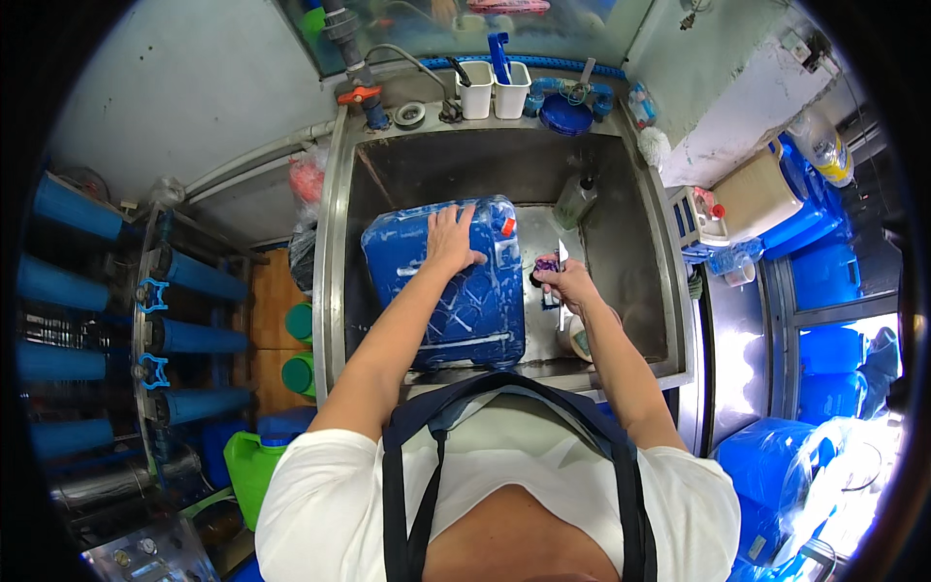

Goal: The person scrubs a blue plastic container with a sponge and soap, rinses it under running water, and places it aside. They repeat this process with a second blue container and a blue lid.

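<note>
A large blue plastic jerrycan [473,313], scuffed with whitish streaks, lies in the left part of a steel sink [647,342]. My left hand [451,240] rests on its upper face with the fingers apart. On the can's far right corner is a small orange-red patch [508,227]. To the right of the can, my right hand [571,282] grips a purple scrubber [545,267] together with a thin white tool [562,251], whose kind is unclear. Partly behind my right wrist sits a whitish round tub [580,342].
A clear bottle with greenish liquid [574,202] leans in the sink's far right corner. White holders [476,91] with brushes, a blue lid [566,115] and an orange-handled valve [360,94] line the back ledge. Blue filter housings [204,338] stand left; blue containers [764,465] stand right.
</note>
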Action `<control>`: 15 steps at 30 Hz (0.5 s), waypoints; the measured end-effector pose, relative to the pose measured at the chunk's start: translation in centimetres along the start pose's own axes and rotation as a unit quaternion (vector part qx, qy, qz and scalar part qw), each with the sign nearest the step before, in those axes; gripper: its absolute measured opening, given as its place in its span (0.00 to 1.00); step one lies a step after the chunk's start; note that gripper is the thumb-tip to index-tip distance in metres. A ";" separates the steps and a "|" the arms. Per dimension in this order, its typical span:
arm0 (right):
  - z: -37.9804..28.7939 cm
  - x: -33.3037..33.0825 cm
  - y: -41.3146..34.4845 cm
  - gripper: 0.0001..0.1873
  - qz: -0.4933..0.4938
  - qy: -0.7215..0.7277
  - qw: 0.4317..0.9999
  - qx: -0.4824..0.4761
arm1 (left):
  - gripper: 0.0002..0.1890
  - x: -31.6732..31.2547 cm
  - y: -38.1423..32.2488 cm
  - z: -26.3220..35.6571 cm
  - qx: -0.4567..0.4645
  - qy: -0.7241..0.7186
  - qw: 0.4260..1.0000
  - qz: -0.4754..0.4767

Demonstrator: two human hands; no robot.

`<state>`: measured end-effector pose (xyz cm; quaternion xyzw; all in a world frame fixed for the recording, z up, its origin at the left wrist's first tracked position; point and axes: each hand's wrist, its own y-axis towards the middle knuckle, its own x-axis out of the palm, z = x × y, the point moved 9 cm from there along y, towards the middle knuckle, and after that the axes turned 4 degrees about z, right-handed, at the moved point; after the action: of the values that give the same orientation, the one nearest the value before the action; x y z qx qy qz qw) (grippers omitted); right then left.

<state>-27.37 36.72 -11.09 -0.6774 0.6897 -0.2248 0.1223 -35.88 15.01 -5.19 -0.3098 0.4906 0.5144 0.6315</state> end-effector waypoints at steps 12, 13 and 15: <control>-3.4 4.8 -1.4 0.20 -0.110 0.051 0.992 0.044 | 0.39 6.3 5.8 -4.7 -0.082 -0.049 0.982 -0.162; -3.7 5.5 -1.4 0.20 -0.123 0.069 0.989 0.052 | 0.39 6.3 5.7 -4.9 -0.085 -0.065 0.981 -0.159; -3.9 6.5 -1.1 0.20 -0.147 0.080 0.984 0.057 | 0.38 8.5 5.5 -5.8 -0.104 -0.132 0.963 -0.212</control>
<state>-28.61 30.86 -6.27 -0.7430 0.5763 -0.3328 0.0708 -42.96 14.31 -14.44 -0.4007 0.2698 0.4529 0.7494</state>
